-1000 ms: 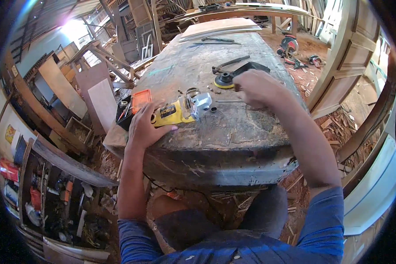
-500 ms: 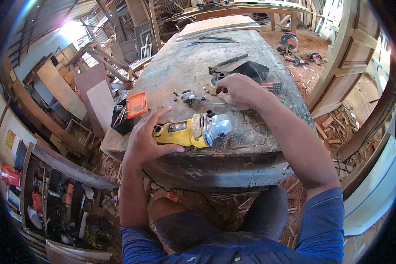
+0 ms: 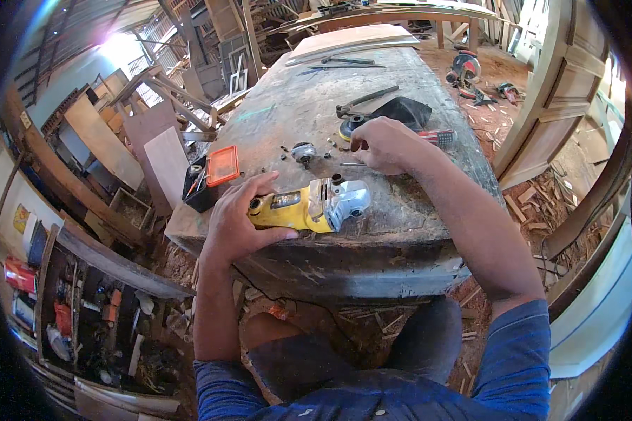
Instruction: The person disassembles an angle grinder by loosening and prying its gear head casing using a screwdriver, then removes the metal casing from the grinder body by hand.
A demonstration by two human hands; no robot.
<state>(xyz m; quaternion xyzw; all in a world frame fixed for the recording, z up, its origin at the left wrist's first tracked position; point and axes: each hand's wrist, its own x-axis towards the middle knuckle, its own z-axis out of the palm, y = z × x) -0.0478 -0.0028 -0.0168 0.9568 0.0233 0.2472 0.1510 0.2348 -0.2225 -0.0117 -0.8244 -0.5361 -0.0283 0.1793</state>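
Head view, landmark: the yellow angle grinder [image 3: 298, 210], lying on its side at the near edge of the workbench [image 3: 274, 126], its silver gear end to the right.

Left hand [image 3: 233, 219]: wrapped about the grinder's rear end, thumb along the near side, fingers on the far side with tips lifted.

Right hand [image 3: 385, 146]: beyond the grinder and to its right, fingers curled toward the thumb; I cannot tell whether anything is pinched.

Around the grinder, I list:
- Round metal part with a shaft [image 3: 304, 152], just beyond it; small loose pieces beside that part.
- Thin metal rod [image 3: 353, 165], beyond its gear end, reaching toward the right hand.
- Black box with open orange lid [image 3: 222, 165], left of it, behind the left hand.
- Black disc with yellow edge [image 3: 346, 129], farther beyond, partly masked by the right hand.
- Dark angular tray [image 3: 404, 111], past that disc.
- Red-and-black handle [image 3: 439, 137], right of it, partly hidden by the right hand.
- Long dark tool [image 3: 369, 100], well beyond.
- Flat boards [image 3: 351, 43], farthest off, across the bench's end.
- Panelled door [image 3: 572, 91], well to its right, upright.
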